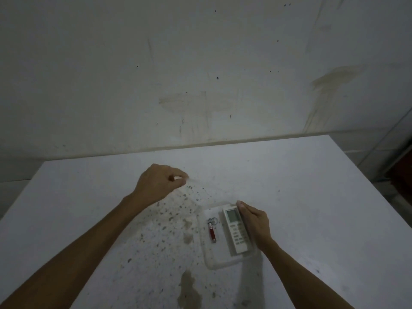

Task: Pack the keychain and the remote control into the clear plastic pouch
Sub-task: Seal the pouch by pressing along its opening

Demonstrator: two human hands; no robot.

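Observation:
The clear plastic pouch lies flat on the white table, right of centre. Within its outline are a white remote control with a screen at its far end, and to its left a red keychain with a metal ring. My right hand lies along the remote's right edge, its fingers against it and the fingertips at the far corner. My left hand is raised further back and to the left. Its fingers pinch a faint film of clear plastic that runs down toward the pouch.
Dark specks and brown stains cover the table between my arms and toward the near edge. A stained wall stands just behind the table. The table's right edge drops to a floor with dark objects at the far right.

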